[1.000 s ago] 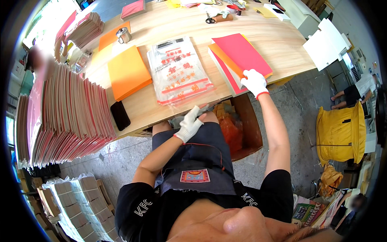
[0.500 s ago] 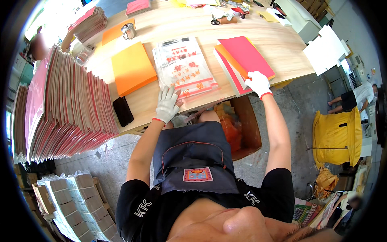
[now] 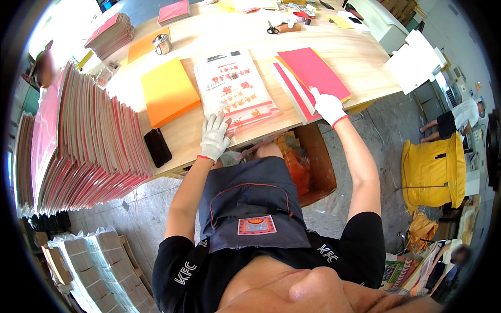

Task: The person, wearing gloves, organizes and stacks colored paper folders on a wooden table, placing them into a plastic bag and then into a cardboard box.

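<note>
My left hand [image 3: 214, 137], in a pale work glove with bare fingertips, lies with its fingers spread on the near end of a pile of clear plastic bags [image 3: 229, 83] with red print. My right hand [image 3: 329, 108], in a white glove with a red cuff, rests on the near right part of a stack of pink sheets [image 3: 313, 68]. Its index finger stretches over the top sheet; the other fingers are partly hidden. Orange and yellow edges show in this stack, and its lower pink layers stick out to the left.
Left of the bags lie an orange paper stack [image 3: 168, 89] and a black phone [image 3: 157, 148]. Tall piles of pink-edged packs [image 3: 94, 141] rise at the table's left. A metal cup [image 3: 162, 44], scissors [image 3: 272, 30] and a brown roll [image 3: 290, 27] stand farther back. An open box [image 3: 319, 172] sits below the table edge.
My right hand has let go of the lifted orange sheet edge, which now lies down. That hand's index finger has straightened over the pink stack. The left hand stays on the bags.
</note>
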Tool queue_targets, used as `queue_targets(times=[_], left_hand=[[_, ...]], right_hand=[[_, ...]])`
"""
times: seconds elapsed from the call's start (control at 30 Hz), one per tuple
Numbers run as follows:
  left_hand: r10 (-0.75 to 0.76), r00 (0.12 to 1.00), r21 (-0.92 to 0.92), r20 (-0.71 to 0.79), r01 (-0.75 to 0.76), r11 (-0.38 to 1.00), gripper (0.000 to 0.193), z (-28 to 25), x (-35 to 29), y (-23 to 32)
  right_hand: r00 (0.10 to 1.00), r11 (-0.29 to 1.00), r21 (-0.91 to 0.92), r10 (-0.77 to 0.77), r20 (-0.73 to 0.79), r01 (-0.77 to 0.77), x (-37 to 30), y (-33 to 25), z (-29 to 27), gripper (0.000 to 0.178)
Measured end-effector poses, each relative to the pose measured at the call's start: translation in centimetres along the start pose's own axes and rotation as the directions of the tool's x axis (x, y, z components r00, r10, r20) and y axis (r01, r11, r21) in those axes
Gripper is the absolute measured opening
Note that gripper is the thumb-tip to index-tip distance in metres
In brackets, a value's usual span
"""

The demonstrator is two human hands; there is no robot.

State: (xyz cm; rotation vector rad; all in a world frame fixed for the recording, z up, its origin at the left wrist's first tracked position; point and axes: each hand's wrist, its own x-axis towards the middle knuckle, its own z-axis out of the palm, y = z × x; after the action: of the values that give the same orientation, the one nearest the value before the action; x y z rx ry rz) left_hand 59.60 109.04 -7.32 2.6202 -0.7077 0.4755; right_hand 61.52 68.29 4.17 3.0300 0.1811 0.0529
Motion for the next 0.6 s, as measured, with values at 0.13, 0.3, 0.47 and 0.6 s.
queue_targets(times=[0.13, 0.3, 0.47, 0.6], left_hand=[[0.007, 0.995, 0.131, 0.103, -0.02, 0.991, 0.041, -1.2, 1.9, 0.5], [0.03, 0.995, 0.181, 0.096, -0.047, 0.982, 0.042, -0.3, 5.1, -1.1], [-0.034, 0.999, 0.19, 0.026, 0.029, 0.981, 0.046, -1.2, 6.4, -0.5], [0.058, 0.991, 0.065, -0.122, -0.051, 0.997, 0.045, -2.9, 6.6, 1.7]], right_hand=[[0.994, 0.997, -0.039, -0.066, -0.084, 0.063, -1.2, 0.9, -1.1, 0.036], [1.0, 0.997, -0.07, -0.02, -0.012, 0.02, -5.8, -2.2, -2.0, 0.038], [0.789, 0.892, 0.359, 0.423, -0.446, -0.276, -8.0, 0.6, 0.6, 0.057], [0.437, -0.471, 0.882, 0.789, 0.432, -0.021, -6.7, 4.8, 5.0, 0.046]])
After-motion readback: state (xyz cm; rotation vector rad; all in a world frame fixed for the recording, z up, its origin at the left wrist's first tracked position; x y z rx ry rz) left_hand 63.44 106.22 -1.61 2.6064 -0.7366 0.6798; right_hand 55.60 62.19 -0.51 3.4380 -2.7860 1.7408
